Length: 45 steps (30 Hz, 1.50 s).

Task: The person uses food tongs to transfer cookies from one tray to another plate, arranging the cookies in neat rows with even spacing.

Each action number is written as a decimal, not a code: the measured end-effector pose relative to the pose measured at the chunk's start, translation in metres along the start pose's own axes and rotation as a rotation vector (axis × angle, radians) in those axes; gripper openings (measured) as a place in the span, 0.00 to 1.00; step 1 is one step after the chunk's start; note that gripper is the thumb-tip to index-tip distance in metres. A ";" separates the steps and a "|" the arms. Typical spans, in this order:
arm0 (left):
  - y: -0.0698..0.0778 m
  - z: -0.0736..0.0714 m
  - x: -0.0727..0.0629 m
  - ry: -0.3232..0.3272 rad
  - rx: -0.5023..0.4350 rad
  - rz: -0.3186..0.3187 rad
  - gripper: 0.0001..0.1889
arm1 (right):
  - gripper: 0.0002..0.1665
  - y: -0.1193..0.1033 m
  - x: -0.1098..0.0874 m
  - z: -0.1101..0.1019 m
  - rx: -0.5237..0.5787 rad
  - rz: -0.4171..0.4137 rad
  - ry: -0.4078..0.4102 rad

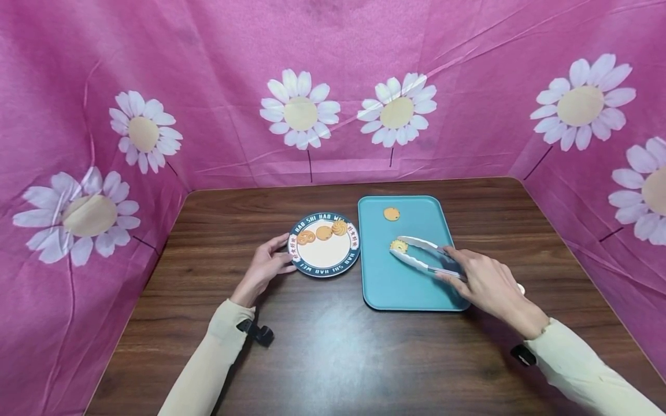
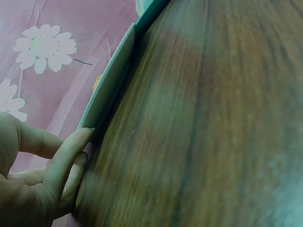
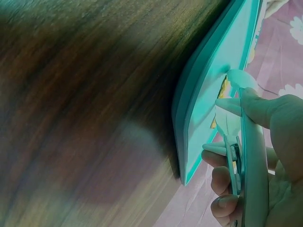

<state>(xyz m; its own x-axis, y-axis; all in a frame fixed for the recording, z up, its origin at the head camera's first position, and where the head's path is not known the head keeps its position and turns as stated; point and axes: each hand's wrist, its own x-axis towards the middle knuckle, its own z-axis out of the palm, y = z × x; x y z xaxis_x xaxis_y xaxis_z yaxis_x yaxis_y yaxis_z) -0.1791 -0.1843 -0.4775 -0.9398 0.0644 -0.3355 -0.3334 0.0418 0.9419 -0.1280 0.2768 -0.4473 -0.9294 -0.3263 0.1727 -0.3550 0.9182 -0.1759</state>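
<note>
At the left rim of a round plate [image 1: 325, 257] with a dark patterned border, my left hand [image 1: 262, 267] grips the edge between thumb and fingers; the left wrist view shows the thumb [image 2: 71, 146] against the rim. Several cookies lie on the plate, among them a pretzel-shaped one [image 1: 306, 237], a round one [image 1: 324, 233] and a swirled one [image 1: 340, 227]. My right hand [image 1: 489, 283] holds metal tongs [image 1: 424, 266] over a teal tray [image 1: 400, 294]. The tongs' tips stand on either side of a yellow ridged cookie [image 1: 398, 246] on the tray.
Another round cookie [image 1: 391, 214] lies near the tray's far edge. Plate and tray sit side by side on a dark wooden table [image 1: 312, 358]. A pink cloth [image 1: 224, 115] with white flowers hangs behind and along both sides.
</note>
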 end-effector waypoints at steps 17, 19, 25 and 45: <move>0.001 0.000 -0.001 -0.003 -0.003 0.006 0.35 | 0.36 -0.008 0.008 -0.001 0.010 -0.050 0.078; 0.000 0.000 -0.001 -0.005 -0.001 0.008 0.35 | 0.36 -0.012 0.011 -0.002 0.019 -0.064 0.093; 0.000 0.001 0.000 0.003 -0.002 0.000 0.35 | 0.37 -0.023 0.020 -0.003 0.043 -0.095 0.112; -0.002 0.000 0.001 -0.003 -0.013 0.014 0.35 | 0.36 -0.067 0.052 0.011 0.086 -0.199 0.072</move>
<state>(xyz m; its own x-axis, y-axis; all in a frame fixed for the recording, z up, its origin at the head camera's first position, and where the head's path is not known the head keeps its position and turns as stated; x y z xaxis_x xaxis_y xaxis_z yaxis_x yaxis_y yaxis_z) -0.1791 -0.1841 -0.4796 -0.9443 0.0675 -0.3220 -0.3209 0.0279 0.9467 -0.1538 0.1956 -0.4368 -0.8314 -0.4796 0.2807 -0.5412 0.8135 -0.2130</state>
